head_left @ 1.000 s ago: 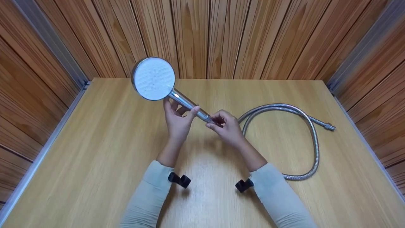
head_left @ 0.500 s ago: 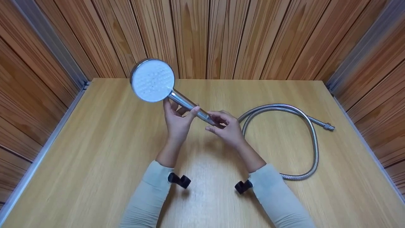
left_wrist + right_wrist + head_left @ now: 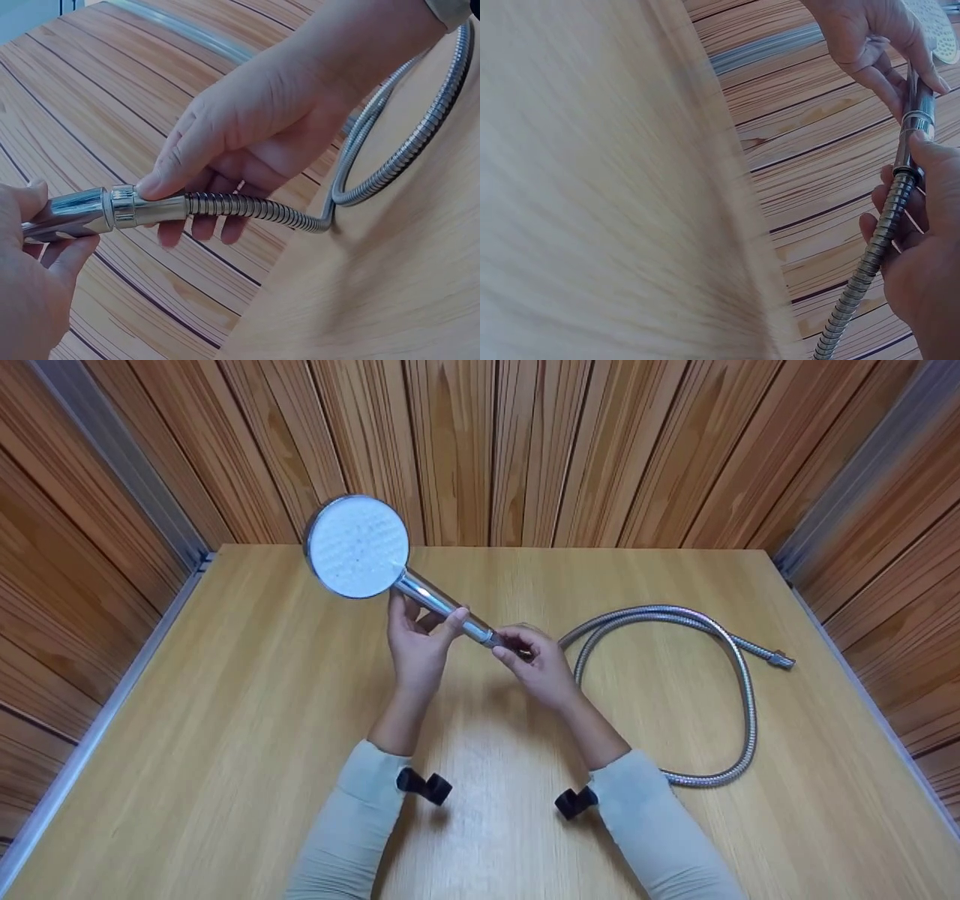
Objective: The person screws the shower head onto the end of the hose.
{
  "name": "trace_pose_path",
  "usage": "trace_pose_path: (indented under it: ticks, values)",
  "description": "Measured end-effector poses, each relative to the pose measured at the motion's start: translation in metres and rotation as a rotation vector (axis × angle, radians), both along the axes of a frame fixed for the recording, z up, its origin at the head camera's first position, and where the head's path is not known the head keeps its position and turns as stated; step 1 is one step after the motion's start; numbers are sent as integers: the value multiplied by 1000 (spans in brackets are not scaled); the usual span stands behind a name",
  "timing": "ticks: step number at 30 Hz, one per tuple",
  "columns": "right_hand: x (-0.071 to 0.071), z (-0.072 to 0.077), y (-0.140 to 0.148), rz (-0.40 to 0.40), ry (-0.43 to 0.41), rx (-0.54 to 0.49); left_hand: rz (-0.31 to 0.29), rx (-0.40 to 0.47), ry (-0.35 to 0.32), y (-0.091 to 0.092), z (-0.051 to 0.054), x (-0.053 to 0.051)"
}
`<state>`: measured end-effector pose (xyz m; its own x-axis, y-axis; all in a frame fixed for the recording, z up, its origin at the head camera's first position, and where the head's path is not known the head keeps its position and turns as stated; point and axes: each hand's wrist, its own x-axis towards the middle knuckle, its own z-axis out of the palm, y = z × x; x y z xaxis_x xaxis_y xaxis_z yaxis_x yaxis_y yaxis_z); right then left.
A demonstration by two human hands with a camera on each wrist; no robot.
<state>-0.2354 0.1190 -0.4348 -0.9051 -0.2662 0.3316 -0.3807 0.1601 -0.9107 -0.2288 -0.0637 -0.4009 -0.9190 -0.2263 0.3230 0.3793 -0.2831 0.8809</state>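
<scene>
Your right hand (image 3: pixel 541 667) pinches the hose fitting (image 3: pixel 171 208) between thumb and fingers, the fingers curled beneath and no slack in the grip. Your left hand (image 3: pixel 417 656) is likewise closed, thumb on top and fingers below, round the handle (image 3: pixel 439 596) of the shower head (image 3: pixel 358 546). The shower head is raised above the table (image 3: pixel 225 735), tilted up to the left, its white spray face towards you.

The step in hand appears to be joining or turning the fitting at the handle's end. Align fitting and handle on one axis, brace the handle with the left hand and turn only with the right. Seat the thread squarely before applying force, as a crossed thread could bind. How far the thread is engaged cannot be told.

The metal hose (image 3: pixel 750 720) bends down from the fitting and loops on the table to your right; let it roll freely, since a twist could fight the turn. Its lower stretch passes beside your right sleeve (image 3: pixel 660 817), a likely snag. The free connector (image 3: pixel 781 660) lies farther right, well apart from both hands
</scene>
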Motion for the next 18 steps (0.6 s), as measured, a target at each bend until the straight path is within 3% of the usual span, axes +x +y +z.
trace_pose_path:
  ticks: [10, 18]
  values:
    - [4, 1, -8, -96, 38, 14, 30, 12, -2, 1, -4, -1]
    - [6, 6, -9, -103, 20, 56, 17, -5, 21, 1, -4, -1]
